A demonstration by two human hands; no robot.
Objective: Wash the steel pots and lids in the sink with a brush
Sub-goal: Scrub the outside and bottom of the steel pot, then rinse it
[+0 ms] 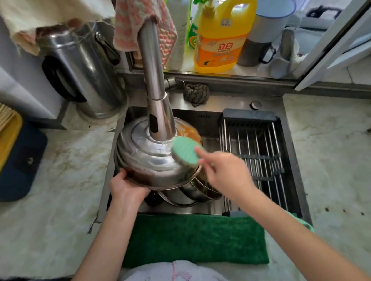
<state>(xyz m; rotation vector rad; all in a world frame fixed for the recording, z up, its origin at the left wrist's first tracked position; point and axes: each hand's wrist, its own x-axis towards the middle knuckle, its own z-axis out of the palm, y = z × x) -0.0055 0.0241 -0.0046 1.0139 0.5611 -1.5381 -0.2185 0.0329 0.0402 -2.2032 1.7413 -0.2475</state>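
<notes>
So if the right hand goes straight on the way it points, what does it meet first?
Probably the steel pot, which its green scrubber seems to touch; the tap lies beyond.

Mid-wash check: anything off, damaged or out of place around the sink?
The steel lid, gripped by the left hand and touched by the right hand's brush, shows brown grime by its lower rim. The counter edge left of the sink looks chipped. A pink cloth hangs over the faucet.
</notes>
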